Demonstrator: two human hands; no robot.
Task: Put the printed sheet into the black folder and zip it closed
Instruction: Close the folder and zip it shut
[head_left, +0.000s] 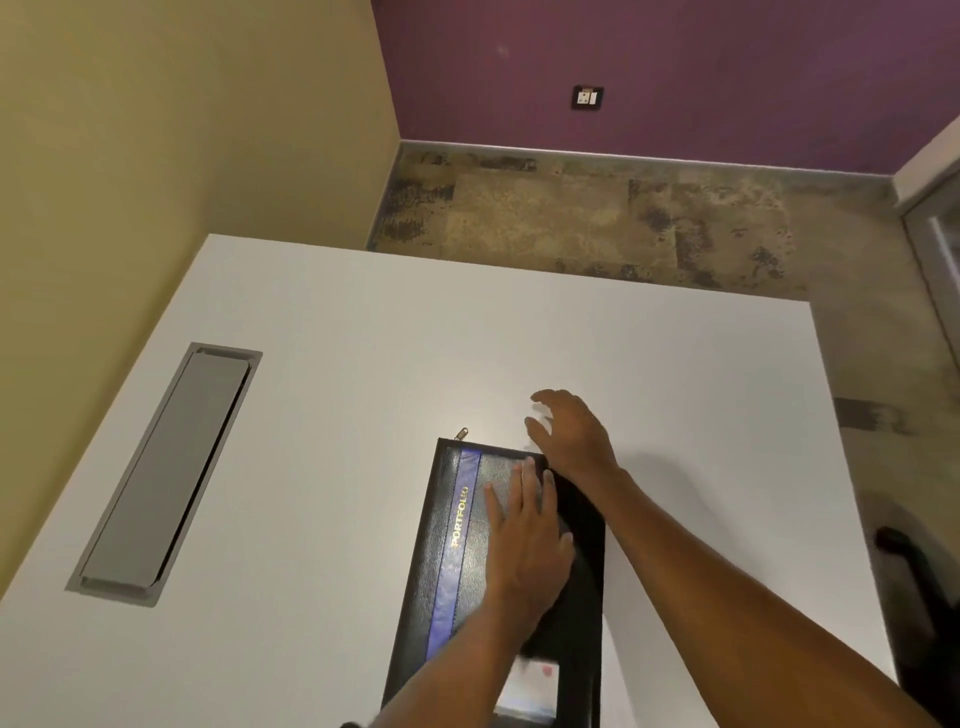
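A black folder (447, 561) with a blue stripe and gold "PORTFOLIO" lettering lies on the white table (363, 364), near the front edge. My left hand (524, 551) rests flat on its cover, fingers spread. Just past the folder's far right corner hovers my right hand (571, 431), fingers apart and holding nothing. A small metal zip pull (461, 433) sticks out at the folder's far left corner. A white printed sheet (530, 686) with a red mark shows at the folder's near end, partly under my left forearm.
A grey cable hatch (171, 467) is set into the table on the left. Beyond the far table edge is mottled carpet (597, 218), with yellow and purple walls behind. A dark chair part (914, 582) shows at the right edge.
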